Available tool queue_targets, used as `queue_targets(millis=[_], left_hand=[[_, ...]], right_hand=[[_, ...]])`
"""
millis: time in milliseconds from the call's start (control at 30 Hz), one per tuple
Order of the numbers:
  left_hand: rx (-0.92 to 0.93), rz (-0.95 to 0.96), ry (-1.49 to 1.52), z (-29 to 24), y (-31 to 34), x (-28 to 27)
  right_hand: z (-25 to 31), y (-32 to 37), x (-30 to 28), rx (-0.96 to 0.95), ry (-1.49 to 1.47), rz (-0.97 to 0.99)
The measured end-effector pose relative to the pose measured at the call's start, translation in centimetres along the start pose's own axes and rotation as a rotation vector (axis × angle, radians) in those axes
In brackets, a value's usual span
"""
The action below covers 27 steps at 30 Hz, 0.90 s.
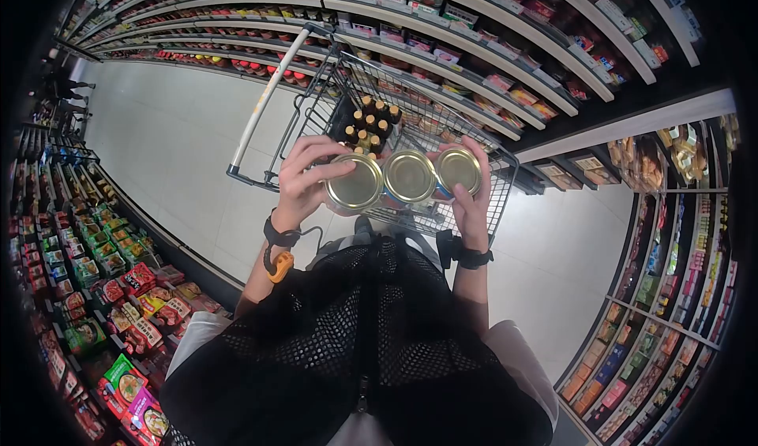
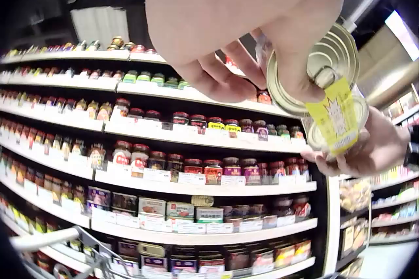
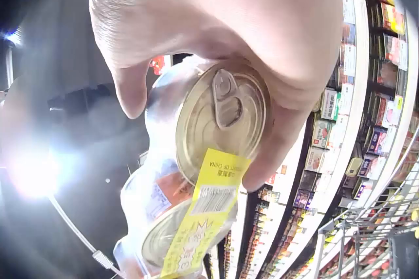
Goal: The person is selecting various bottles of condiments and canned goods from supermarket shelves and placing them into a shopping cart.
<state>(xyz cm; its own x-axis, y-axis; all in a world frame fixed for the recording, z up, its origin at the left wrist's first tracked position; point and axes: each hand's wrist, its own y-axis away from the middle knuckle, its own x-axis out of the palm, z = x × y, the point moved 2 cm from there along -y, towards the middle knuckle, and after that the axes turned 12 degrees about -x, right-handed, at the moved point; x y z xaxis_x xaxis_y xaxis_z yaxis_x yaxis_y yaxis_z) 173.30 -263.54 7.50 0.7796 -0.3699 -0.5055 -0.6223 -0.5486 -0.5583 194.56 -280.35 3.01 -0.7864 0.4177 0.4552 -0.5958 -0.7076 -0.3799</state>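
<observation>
A pack of cans (image 1: 409, 176), wrapped side by side in clear film, is held up in front of my chest with metal ends facing me. My left hand (image 1: 302, 179) grips the left end can, fingertips over its lid. At the other end, my right hand (image 1: 474, 197) grips the last can, its thumb over the lid. Pull rings show on the other ends; one ring (image 3: 227, 99) is sharp in the right wrist view. A yellow paper label (image 2: 337, 117) with a barcode runs across the cans there.
Beyond the pack stands a wire shopping cart (image 1: 272, 99) holding dark bottles with yellow caps (image 1: 371, 126). Long shelves of jars and tins (image 2: 203, 174) line the far side. Packaged food (image 1: 142, 312) fills the left shelving, and more shelves (image 1: 663, 280) rise on the right. Pale floor (image 1: 166, 130) shows between.
</observation>
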Motion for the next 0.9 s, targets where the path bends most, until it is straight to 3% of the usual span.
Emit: queue_targets(millis=[33,100,167,200,233,300,367,400,433,500,567,600,700,800,900], left_hand=[[0.002,0.0,-0.006,0.1,0.1,0.5],[-0.316,0.058,0.214,0.6,0.2,1.5],[-0.327,0.14,0.165,0.9,0.0,0.8],[-0.448,0.235,0.188,0.8,0.1,0.6],[-0.571,0.328,0.212,0.6,0.3,0.3],[-0.636,0.31,0.297,-0.3,0.2,1.2],[-0.853,0.192,0.481,-0.9,-0.2,2.2],[-0.944,0.208,0.432,-1.6,-0.3,2.3],[-0.925,0.192,0.416,-1.1,-0.1,2.8],[-0.917,0.105,0.461,0.0,0.9,3.1],[-0.928,0.224,0.93,1.1,1.2,3.2],[-0.993,0.176,0.988,1.3,1.4,3.9],[-1.012,0.218,0.79,0.2,0.7,4.8],[-1.056,0.231,0.92,1.0,1.2,5.2],[-1.114,0.227,0.973,2.7,1.6,5.9]], right_hand=[[0.1,-0.2,-0.2,-0.037,-0.01,-0.043],[0.7,-0.6,-1.7,-0.019,-0.039,0.024],[1.2,-1.3,-1.8,-0.068,0.068,0.219],[2.2,-1.3,-1.8,0.066,0.06,0.269],[2.0,-1.2,-1.7,0.056,0.044,0.273],[0.9,-0.9,-2.2,0.167,-0.045,0.213],[0.5,-0.3,-2.9,0.201,-0.055,0.198],[0.2,-0.1,-3.4,0.3,-0.027,0.077],[-0.2,0.1,-3.7,0.399,0.002,-0.045],[-1.0,0.1,-3.1,0.354,0.078,-0.101],[-0.9,0.4,-3.6,0.53,-0.173,-0.095],[-1.2,0.3,-4.2,0.604,-0.204,-0.107],[-3.3,1.4,-7.2,0.821,-0.335,-0.117],[-3.0,1.7,-7.7,0.959,-0.547,-0.03],[-6.4,2.4,-9.5,0.901,-0.527,0.045]])
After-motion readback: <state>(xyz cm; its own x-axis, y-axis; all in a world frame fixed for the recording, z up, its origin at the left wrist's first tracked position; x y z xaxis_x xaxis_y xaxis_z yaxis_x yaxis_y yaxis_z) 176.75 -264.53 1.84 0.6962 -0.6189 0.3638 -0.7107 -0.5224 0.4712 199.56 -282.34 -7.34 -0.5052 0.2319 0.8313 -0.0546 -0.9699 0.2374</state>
